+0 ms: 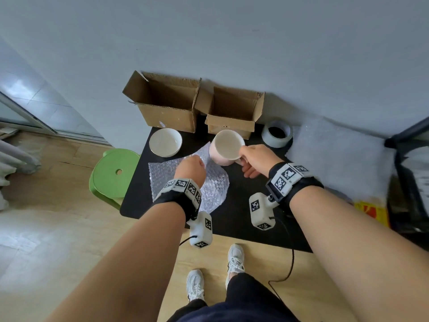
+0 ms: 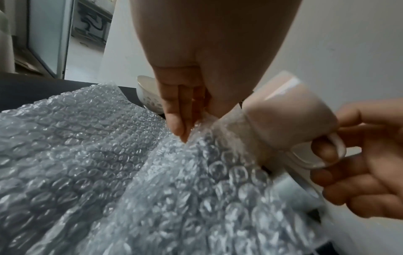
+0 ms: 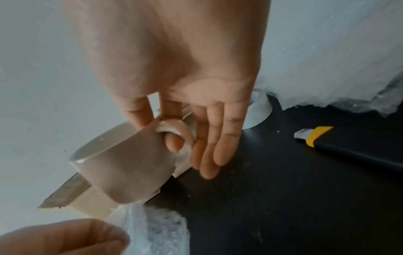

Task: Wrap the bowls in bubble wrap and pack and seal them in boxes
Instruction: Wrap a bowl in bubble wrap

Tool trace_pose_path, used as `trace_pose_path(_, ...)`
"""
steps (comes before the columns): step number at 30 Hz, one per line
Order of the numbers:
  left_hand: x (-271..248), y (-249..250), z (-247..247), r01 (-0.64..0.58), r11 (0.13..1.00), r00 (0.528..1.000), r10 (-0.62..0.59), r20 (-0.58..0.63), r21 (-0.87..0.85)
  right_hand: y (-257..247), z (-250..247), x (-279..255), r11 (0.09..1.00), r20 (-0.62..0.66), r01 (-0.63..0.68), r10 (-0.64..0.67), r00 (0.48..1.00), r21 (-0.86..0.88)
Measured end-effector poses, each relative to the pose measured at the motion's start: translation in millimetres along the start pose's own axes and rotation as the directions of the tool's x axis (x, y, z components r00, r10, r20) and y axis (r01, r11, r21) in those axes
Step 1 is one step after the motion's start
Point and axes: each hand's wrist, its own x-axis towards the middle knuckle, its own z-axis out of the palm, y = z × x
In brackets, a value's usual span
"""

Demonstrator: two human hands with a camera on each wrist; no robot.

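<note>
A pink mug (image 1: 226, 147) with a white inside is held tilted just above the far right corner of a sheet of bubble wrap (image 1: 185, 180), near the middle of the head view. The right hand (image 1: 257, 159) holds it by the handle: in the right wrist view one finger is hooked through the loop and the thumb presses on top, while the other fingers (image 3: 218, 146) hang straight and loose. The left hand (image 1: 191, 169) pinches a raised fold of the bubble wrap between thumb and fingertips (image 2: 176, 120), right beside the base of the mug; the rest of the sheet lies spread on the black bench (image 1: 236, 217).

To the left of the mug, a white bowl (image 1: 165, 142) with a thin gold rim stands upright on the bench, just past the edge of the sheet. Behind the bowl and mug, against the wall, two open cardboard boxes stand side by side: the larger box (image 1: 167, 105) on the left, the smaller box (image 1: 234, 112) on the right. A roll of tape (image 1: 277, 133) sits right of the smaller box. Further right, more bubble wrap is heaped as a pile (image 1: 336, 156). In the right wrist view a utility knife (image 3: 340, 146) with a yellow band lies on the bench at the right of the frame. A green stool (image 1: 113, 173) stands by the bench's left edge.
</note>
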Motion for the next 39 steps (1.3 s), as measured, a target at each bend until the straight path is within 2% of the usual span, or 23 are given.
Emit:
trace_pose_path(3, -4, 10, -1, -0.025, 1.0, 1.0, 0.025, -0.018, 0.002, 6, 1, -12, 0.996, 0.049, 0.026, -0.022, 0.999, -0.083)
trace_pose_path(8, -5, 21, -2, -0.038, 0.995, 0.998, 0.033, -0.05, -0.094, 19, 7, -19, 0.92, 0.004, 0.029, -0.031, 1.0, -0.39)
trace_pose_path(13, -10, 27, 4, -0.159, 0.97, 0.987, 0.158, -0.018, -0.183, 31, 9, -16, 0.874, 0.008, -0.005, 0.01, 1.0, -0.486)
trace_pose_path(17, -14, 37, 15, -0.205, 0.917, 0.968, 0.241, 0.066, -0.342, 38, 14, -9, 0.819, 0.07, 0.014, 0.032, 0.997, -0.574)
trace_pose_path(20, -18, 45, 23, -0.208, 0.898, 0.944, 0.289, 0.162, -0.388, 46, 22, -4, 0.835, 0.111, 0.019, 0.051, 0.992, -0.551)
trace_pose_path(22, -16, 45, 27, -0.152, 0.905, 0.951, 0.244, 0.192, -0.398, 54, 27, 1, 0.864, 0.131, 0.035, 0.036, 0.991, -0.502)
trace_pose_path(24, -10, 36, 28, -0.11, 0.94, 0.977, 0.162, 0.139, -0.324, 59, 29, 3, 0.87, 0.144, 0.032, 0.045, 0.988, -0.492)
trace_pose_path(26, -1, 19, 28, -0.113, 0.987, 0.992, 0.118, 0.036, -0.117, 62, 29, 5, 0.865, 0.139, 0.038, 0.037, 0.99, -0.5)
trace_pose_path(28, 3, -1, 28, -0.114, 0.993, 0.993, 0.114, 0.016, 0.015, 63, 27, 8, 0.85, 0.105, 0.053, 0.003, 0.994, -0.524)
trace_pose_path(30, 3, -12, 30, -0.12, 0.993, 0.99, 0.119, 0.069, 0.011, 63, 25, 11, 0.847, 0.072, 0.071, -0.039, 0.997, -0.527)
trace_pose_path(32, 0, -13, 35, -0.13, 0.991, 0.985, 0.132, 0.11, -0.025, 61, 23, 15, 0.883, 0.054, 0.09, -0.073, 0.996, -0.461)
trace_pose_path(36, -4, -1, 41, -0.103, 0.995, 0.992, 0.102, 0.076, 0.002, 57, 23, 23, 0.924, 0.006, 0.133, -0.14, 0.99, -0.359)
trace_pose_path(39, -5, 6, 40, -0.053, 0.996, 0.995, 0.047, 0.086, 0.07, 62, 20, 26, 0.958, -0.072, 0.08, -0.103, 0.992, -0.275)
